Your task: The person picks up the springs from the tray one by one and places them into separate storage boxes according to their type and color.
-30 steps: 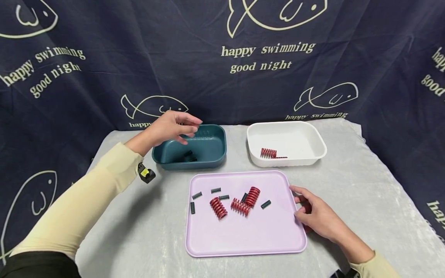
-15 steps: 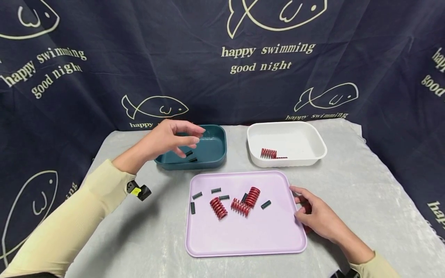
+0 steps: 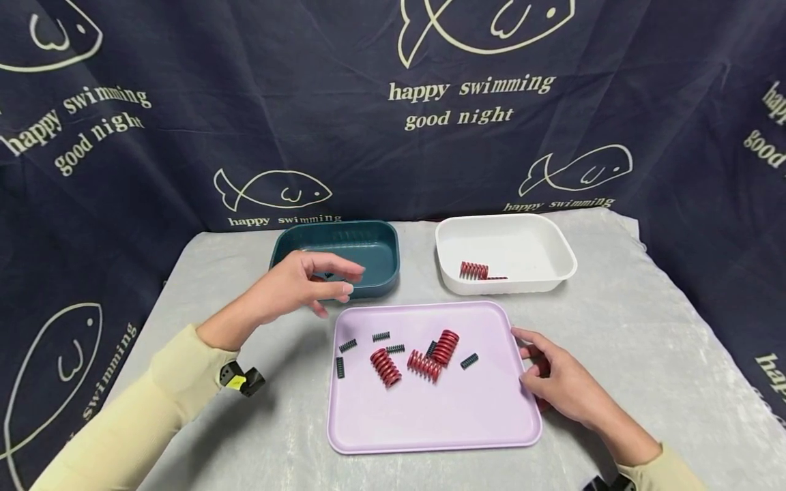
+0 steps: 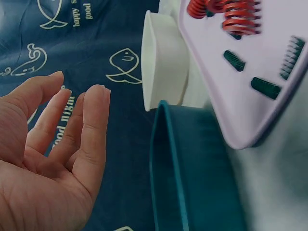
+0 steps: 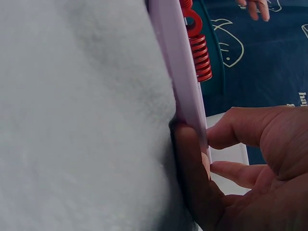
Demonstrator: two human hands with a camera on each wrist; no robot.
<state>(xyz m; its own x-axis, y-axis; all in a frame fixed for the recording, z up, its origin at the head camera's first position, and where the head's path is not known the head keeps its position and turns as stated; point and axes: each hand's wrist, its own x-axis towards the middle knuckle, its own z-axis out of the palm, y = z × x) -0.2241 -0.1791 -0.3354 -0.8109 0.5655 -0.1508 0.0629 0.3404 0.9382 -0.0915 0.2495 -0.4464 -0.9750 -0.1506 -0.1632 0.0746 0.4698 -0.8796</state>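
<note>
My left hand [image 3: 307, 286] hangs in the air over the near left side of the teal bin [image 3: 381, 286], fingers loosely bent and holding nothing. In the left wrist view the gap between thumb and fingertips [image 4: 97, 101] is bare. With my right hand [image 3: 561, 378] I pinch the right rim of the lilac tray [image 3: 442, 423], thumb above and fingers under the edge, as the right wrist view shows. On the tray lie three thick red coil springs [image 3: 385, 368] and several small dark green springs [image 3: 469, 361]. One green spring is partly hidden behind a red one.
A white bin [image 3: 522, 286] at the back right holds red springs [image 3: 474, 271]. Small dark springs [image 3: 329, 275] inside the teal bin are mostly hidden by my left hand. Grey cloth [image 3: 258, 423] covers the table, and a dark blue fish-print curtain [image 3: 344, 136] hangs behind.
My left hand has come down and toward me from above the teal bin to its near side, fingers still apart. My right hand and the springs on the tray have stayed put.
</note>
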